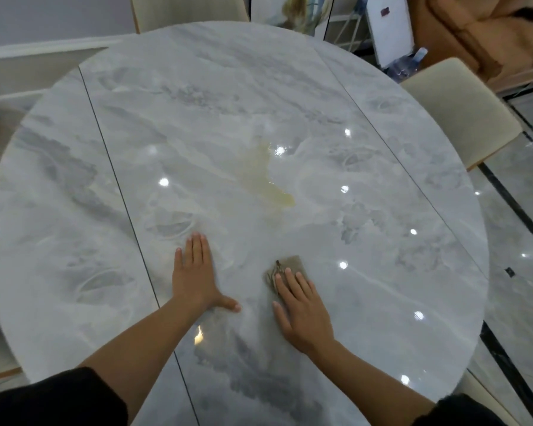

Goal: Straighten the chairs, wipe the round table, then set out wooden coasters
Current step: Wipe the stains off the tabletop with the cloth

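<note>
- The round table (382, 179) fills most of the view. Its rim curves close to the left border, and a strip of glossy floor (511, 229) shows along its right side.
- A cream chair (456, 109) stands at the right rim, turned at an angle. A second chair (191, 9) sits against the far rim.
- A bluish plastic bottle (408, 64) lies beyond the far right rim; I cannot tell what is in it.
- The top is polished grey-white marble, crossed by two thin dark seams (135, 235).
- A yellowish spill (265, 176) sits near the centre, well apart from both hands.
- The left hand (194, 278) lies flat on the marble with fingers straight and thumb spread, holding nothing.
- The right hand (302, 309) presses straight fingers on a small brownish cloth (288, 264) near the person.
</note>
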